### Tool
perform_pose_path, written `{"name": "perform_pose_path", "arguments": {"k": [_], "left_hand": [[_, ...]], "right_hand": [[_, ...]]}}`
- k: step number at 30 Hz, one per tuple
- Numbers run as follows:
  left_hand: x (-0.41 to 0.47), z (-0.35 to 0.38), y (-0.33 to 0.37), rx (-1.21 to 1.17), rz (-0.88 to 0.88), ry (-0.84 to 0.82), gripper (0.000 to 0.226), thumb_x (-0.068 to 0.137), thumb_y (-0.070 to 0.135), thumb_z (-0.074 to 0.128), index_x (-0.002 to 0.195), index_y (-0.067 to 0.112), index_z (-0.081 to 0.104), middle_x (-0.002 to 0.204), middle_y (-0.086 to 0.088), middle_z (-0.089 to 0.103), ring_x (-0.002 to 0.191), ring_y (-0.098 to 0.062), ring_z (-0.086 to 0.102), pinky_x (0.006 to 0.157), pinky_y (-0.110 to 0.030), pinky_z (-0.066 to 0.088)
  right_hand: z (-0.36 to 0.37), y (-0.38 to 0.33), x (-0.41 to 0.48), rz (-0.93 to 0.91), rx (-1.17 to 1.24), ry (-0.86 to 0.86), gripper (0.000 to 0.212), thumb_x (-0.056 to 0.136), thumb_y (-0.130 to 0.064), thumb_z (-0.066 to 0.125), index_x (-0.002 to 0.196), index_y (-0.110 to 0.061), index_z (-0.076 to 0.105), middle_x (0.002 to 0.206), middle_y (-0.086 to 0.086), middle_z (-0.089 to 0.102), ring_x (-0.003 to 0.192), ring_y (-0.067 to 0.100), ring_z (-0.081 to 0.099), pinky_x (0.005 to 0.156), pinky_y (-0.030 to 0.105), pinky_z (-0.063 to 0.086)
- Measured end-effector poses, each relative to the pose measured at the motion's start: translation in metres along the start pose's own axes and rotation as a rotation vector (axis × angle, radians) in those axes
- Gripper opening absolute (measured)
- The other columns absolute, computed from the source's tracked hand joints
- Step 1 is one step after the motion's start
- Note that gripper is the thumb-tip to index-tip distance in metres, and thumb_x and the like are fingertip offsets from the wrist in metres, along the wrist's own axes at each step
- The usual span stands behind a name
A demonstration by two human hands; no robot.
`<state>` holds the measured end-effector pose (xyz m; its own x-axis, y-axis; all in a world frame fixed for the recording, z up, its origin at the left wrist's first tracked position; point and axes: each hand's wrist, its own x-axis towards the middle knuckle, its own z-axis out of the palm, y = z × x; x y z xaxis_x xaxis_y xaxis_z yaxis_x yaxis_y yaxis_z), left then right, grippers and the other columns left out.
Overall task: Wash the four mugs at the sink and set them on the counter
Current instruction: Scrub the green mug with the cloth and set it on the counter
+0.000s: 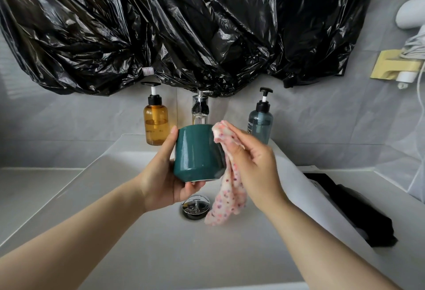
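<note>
Left-hand grip: the left hand [161, 174] is wrapping round the teal mug [197, 154], with the thumb lying up the near wall at the mug's 9 o'clock and the fingers curling under the base.
Right-hand grip: the right hand [253, 163] is pinching a pink spotted cloth [230, 188] with bent fingers and pressing it against the mug's side at 3 o'clock; the loose end of the cloth is hanging down toward 5 o'clock.
Mug position: the teal mug is sitting between the two hands, raised above the white sink [115, 186], with its pale base ring facing down.
Mug contents: its opening is not showing, so what it is holding cannot be told.
Drain: the chrome drain stopper [196, 205] is lying in the basin at the mug's 6 o'clock.
Amber pump bottle [156, 124]: standing on the sink ledge at the mug's 11 o'clock, holding amber liquid partway up.
Blue-grey pump bottle [261, 124]: standing at the mug's 1 o'clock; its fill level is hard to read.
Faucet [200, 110]: rising at 12 o'clock, right behind the mug.
Counter [34, 186]: running at 9 o'clock and 3 o'clock of the sink, with a black fabric item [358, 209] lying on the 3 o'clock side.
Wall: black plastic sheeting [184, 25] is hanging across it at 12 o'clock.
</note>
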<state>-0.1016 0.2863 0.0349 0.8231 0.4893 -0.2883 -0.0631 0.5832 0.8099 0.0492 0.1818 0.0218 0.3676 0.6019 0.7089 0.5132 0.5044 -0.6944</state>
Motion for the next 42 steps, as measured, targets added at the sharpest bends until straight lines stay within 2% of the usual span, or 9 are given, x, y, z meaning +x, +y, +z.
{"name": "perform_pose_path", "arguments": {"k": [5, 10, 15, 19, 23, 30, 34, 37, 42], "left_hand": [[0.000, -0.001, 0.001, -0.040, 0.028, 0.017, 0.076, 0.064, 0.078, 0.056, 0.079, 0.007, 0.077, 0.084, -0.012, 0.068, 0.055, -0.023, 0.062, 0.042, -0.023, 0.053], [0.004, 0.001, -0.003, 0.037, 0.101, 0.038, 0.074, 0.061, 0.080, 0.052, 0.073, 0.013, 0.080, 0.080, -0.008, 0.069, 0.058, -0.018, 0.062, 0.049, -0.021, 0.053], [0.001, 0.002, 0.000, -0.022, 0.122, -0.003, 0.077, 0.072, 0.083, 0.045, 0.073, 0.012, 0.077, 0.078, -0.008, 0.065, 0.050, -0.018, 0.058, 0.038, -0.019, 0.048], [-0.002, 0.002, 0.003, -0.018, 0.070, -0.065, 0.079, 0.072, 0.083, 0.044, 0.078, 0.011, 0.074, 0.083, -0.009, 0.065, 0.050, -0.018, 0.055, 0.037, -0.018, 0.047], [-0.004, 0.004, 0.001, 0.074, 0.047, -0.091, 0.081, 0.071, 0.083, 0.043, 0.085, 0.010, 0.073, 0.079, -0.009, 0.067, 0.050, -0.019, 0.056, 0.040, -0.022, 0.052], [0.000, -0.001, -0.003, 0.182, 0.098, -0.078, 0.086, 0.081, 0.081, 0.031, 0.097, 0.008, 0.074, 0.084, -0.014, 0.070, 0.057, -0.024, 0.066, 0.054, -0.030, 0.061], [0.001, -0.002, -0.004, 0.187, 0.105, -0.168, 0.076, 0.090, 0.070, 0.029, 0.129, 0.012, 0.060, 0.116, -0.021, 0.069, 0.088, -0.038, 0.071, 0.084, -0.047, 0.060], [0.000, -0.003, -0.003, 0.181, 0.101, -0.233, 0.065, 0.092, 0.061, 0.038, 0.137, 0.018, 0.058, 0.137, -0.018, 0.060, 0.125, -0.039, 0.058, 0.109, -0.061, 0.039], [0.002, -0.004, -0.002, 0.132, 0.188, -0.256, 0.065, 0.088, 0.055, 0.048, 0.139, 0.017, 0.054, 0.137, -0.018, 0.060, 0.122, -0.037, 0.060, 0.106, -0.054, 0.044]], "right_hand": [[0.014, -0.005, -0.002, 0.212, 0.212, -0.221, 0.046, 0.097, -0.060, 0.033, 0.138, -0.044, 0.048, 0.146, -0.023, 0.046, 0.144, 0.000, 0.026, 0.122, 0.036, 0.017], [0.012, -0.011, -0.001, 0.213, 0.253, -0.040, 0.040, 0.102, -0.039, 0.039, 0.128, -0.021, 0.064, 0.125, -0.015, 0.066, 0.125, -0.004, 0.052, 0.113, 0.028, 0.037], [0.006, -0.001, 0.001, -0.083, 0.047, -0.012, 0.029, 0.088, -0.015, 0.069, 0.117, -0.017, 0.069, 0.122, -0.012, 0.067, 0.138, 0.001, 0.038, 0.109, 0.019, 0.037], [0.008, -0.003, 0.006, -0.386, -0.245, -0.025, 0.036, 0.098, -0.018, 0.052, 0.134, -0.012, 0.052, 0.138, -0.007, 0.054, 0.141, 0.004, 0.035, 0.116, 0.039, 0.034], [0.016, -0.006, 0.003, -0.436, -0.462, -0.046, 0.046, 0.102, -0.025, 0.034, 0.144, -0.009, 0.043, 0.152, 0.002, 0.041, 0.146, 0.016, 0.029, 0.121, 0.050, 0.016], [0.027, -0.003, -0.002, -0.323, -0.478, 0.004, 0.054, 0.104, -0.034, 0.019, 0.150, -0.011, 0.035, 0.156, 0.000, 0.035, 0.147, 0.008, 0.024, 0.123, 0.043, 0.009], [0.024, -0.002, -0.002, -0.159, -0.248, 0.082, 0.053, 0.101, -0.034, 0.023, 0.149, -0.015, 0.038, 0.154, -0.005, 0.039, 0.144, 0.000, 0.028, 0.121, 0.047, 0.018], [0.023, -0.004, -0.004, -0.134, -0.165, 0.122, 0.053, 0.100, -0.035, 0.025, 0.147, -0.015, 0.041, 0.152, -0.006, 0.043, 0.141, 0.001, 0.033, 0.120, 0.049, 0.021], [0.023, -0.002, -0.004, -0.084, -0.056, 0.127, 0.056, 0.099, -0.039, 0.025, 0.147, -0.016, 0.042, 0.150, -0.008, 0.045, 0.141, 0.004, 0.035, 0.119, 0.041, 0.027]]}}
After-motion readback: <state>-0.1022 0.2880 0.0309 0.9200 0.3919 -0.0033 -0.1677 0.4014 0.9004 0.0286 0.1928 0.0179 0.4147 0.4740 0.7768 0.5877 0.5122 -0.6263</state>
